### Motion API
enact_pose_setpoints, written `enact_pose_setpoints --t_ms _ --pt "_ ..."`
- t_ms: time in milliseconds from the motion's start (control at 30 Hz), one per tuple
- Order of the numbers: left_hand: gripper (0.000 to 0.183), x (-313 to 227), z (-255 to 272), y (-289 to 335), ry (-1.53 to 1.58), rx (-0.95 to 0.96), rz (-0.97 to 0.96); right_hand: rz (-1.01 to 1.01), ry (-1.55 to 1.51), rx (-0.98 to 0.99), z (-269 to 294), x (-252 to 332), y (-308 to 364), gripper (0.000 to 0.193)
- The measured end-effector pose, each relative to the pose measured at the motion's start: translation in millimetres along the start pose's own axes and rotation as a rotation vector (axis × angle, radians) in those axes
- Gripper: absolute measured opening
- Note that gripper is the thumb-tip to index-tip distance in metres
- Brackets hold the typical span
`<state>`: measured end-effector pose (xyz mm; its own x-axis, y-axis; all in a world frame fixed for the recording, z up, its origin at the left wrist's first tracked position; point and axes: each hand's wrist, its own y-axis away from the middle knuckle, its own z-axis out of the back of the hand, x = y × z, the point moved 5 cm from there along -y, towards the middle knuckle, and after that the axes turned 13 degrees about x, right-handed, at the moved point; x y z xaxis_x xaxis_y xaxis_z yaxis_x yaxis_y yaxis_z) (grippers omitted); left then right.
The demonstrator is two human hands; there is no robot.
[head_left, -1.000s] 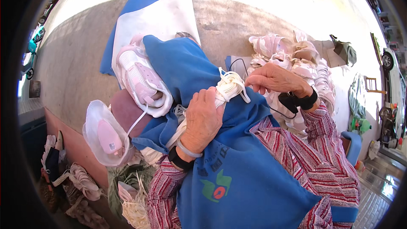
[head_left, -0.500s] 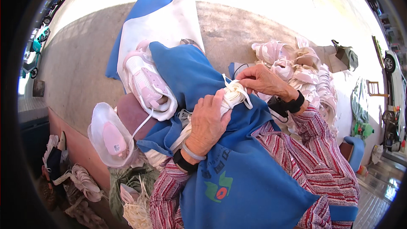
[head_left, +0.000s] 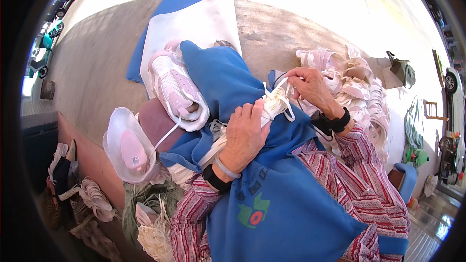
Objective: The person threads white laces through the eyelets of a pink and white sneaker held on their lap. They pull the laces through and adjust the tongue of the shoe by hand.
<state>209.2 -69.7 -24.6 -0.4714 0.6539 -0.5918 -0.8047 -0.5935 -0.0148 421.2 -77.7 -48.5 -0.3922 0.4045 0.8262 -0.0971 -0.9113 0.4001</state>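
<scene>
A bundle of cream-white shoelaces (head_left: 276, 103) lies over the blue apron (head_left: 262, 199) on my lap. My left hand (head_left: 244, 131) is closed round the bundle, and its tail of laces runs out below my wrist. Just to the right, my right hand (head_left: 314, 91) pinches a lace strand between thumb and fingers, pulled up off the bundle. Left of the apron's raised fold rests a pink and white sneaker upper (head_left: 177, 85), with one lace hanging from it. Another upper (head_left: 116, 138), sole side up with a pink insole board, sits at its lower left.
Pink and white shoe uppers (head_left: 357, 80) are heaped at my right. A blue and white sheet (head_left: 194, 24) covers the floor ahead. A pile of loose laces (head_left: 155, 242) lies at lower left, near more bundled laces (head_left: 94, 199). A blue chair (head_left: 407, 179) stands at right.
My right hand has moved slightly right and up, drawing a strand away from the bundle. My left hand keeps its hold. The whole view has shifted a little.
</scene>
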Motion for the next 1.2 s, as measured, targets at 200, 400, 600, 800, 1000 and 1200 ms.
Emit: enact_pose_setpoints --t_ms 200,400,600,800,1000,1200 --pt "0.064 1.5 -1.1 0.1 -0.078 0.015 0.004 0.007 -0.547 -0.378 85.8 -70.5 -30.7 0.018" --pt "0.063 -11.5 -4.9 -8.6 -0.084 0.021 -0.139 0.652 -0.744 -1.413 487.4 -117.5 157.4 0.009" --pt "0.066 -18.8 19.8 9.8 -0.049 0.013 -0.138 1.143 -0.773 -0.774 387.0 75.6 91.1 0.012" --pt "0.060 16.0 69.1 6.3 1.341 0.159 0.022 0.727 -0.430 0.454 24.4 188.7 8.1 0.017" --pt "0.052 54.2 155.7 33.7 1.980 -0.397 -0.007 0.691 -0.209 1.041 -118.4 189.3 27.3 0.020" --pt "0.030 176.6 185.5 120.1 2.158 -0.626 -0.548 0.584 0.075 0.769 -53.1 188.4 30.2 0.018"
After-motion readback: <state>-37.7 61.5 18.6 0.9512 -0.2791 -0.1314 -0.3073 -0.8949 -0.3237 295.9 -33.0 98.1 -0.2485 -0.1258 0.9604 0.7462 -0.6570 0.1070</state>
